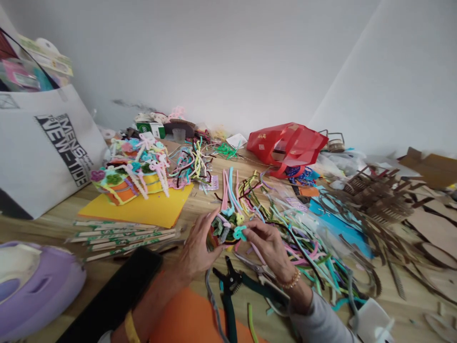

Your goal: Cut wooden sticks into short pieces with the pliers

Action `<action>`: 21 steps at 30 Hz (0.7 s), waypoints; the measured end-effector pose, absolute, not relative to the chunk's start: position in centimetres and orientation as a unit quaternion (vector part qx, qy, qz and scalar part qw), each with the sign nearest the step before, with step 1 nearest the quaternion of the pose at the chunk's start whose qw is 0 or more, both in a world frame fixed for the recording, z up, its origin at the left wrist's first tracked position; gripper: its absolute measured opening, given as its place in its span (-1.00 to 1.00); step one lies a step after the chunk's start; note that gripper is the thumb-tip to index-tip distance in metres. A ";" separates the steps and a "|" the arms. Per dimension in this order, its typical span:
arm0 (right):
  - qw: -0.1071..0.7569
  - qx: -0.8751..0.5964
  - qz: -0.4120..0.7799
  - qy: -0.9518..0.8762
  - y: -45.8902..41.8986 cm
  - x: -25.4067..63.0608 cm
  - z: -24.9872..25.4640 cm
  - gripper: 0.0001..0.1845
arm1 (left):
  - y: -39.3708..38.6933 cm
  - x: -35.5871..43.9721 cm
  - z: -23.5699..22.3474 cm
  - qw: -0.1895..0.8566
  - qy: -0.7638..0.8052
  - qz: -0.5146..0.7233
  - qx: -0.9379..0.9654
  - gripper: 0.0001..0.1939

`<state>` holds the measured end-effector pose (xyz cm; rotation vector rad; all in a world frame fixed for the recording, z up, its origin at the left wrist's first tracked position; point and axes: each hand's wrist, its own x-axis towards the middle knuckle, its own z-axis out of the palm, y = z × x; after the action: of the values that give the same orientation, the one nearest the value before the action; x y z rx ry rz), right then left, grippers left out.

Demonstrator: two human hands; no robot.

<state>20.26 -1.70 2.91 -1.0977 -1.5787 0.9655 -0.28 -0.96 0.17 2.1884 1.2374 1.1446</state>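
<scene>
Near the front middle of the table, my left hand (200,243) is wrapped round the side of a small pot of pipe-cleaner flowers (221,228). Grey, yellow and lilac fuzzy shapes show at its top, while its lower part is mostly hidden by my fingers. My right hand (266,245) pinches a turquoise pipe-cleaner flower (240,232) at the pot's right side. Just below my hands lie dark green-handled pliers (232,281) with their jaws apart. A pair of scissors (262,271) rests partly under my right wrist.
Loose pipe cleaners (314,257) spread over the right. Finished flower pots (132,171) stand on yellow card (160,209) at left, near wrapped chopsticks (124,238). A black phone-like slab (117,295), a purple device (39,290), a white bag (43,147) and a red bag (285,143) surround the workspace.
</scene>
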 end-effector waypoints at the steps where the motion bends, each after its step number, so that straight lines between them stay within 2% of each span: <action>1: 0.473 -0.448 0.397 -0.646 -1.6 20.3 3.1 -0.82 | -1.0 -0.3 0.1 0.190 0.439 0.408 0.777 -0.22; 4: 0.457 -0.458 0.371 -0.666 -1.3 20.2 3.6 -0.83 | -1.0 -0.3 0.1 0.194 0.442 0.408 0.774 -0.22; 10: 0.412 -0.445 0.244 -0.757 -1.2 19.5 5.4 -0.82 | -0.9 -0.3 0.0 0.194 0.448 0.402 0.775 -0.19; 16: 0.379 -0.423 0.201 -0.798 -1.0 19.2 5.6 -0.87 | -0.9 -0.2 -0.1 0.200 0.452 0.403 0.771 -0.18; 21: 0.318 -0.397 0.151 -0.847 -1.1 19.3 5.6 -0.84 | -0.8 -0.3 -0.3 0.194 0.455 0.409 0.767 -0.19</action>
<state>19.29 -1.10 5.63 -1.0448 -2.2293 0.3984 -0.31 -0.80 -0.31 2.1505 1.2770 1.1481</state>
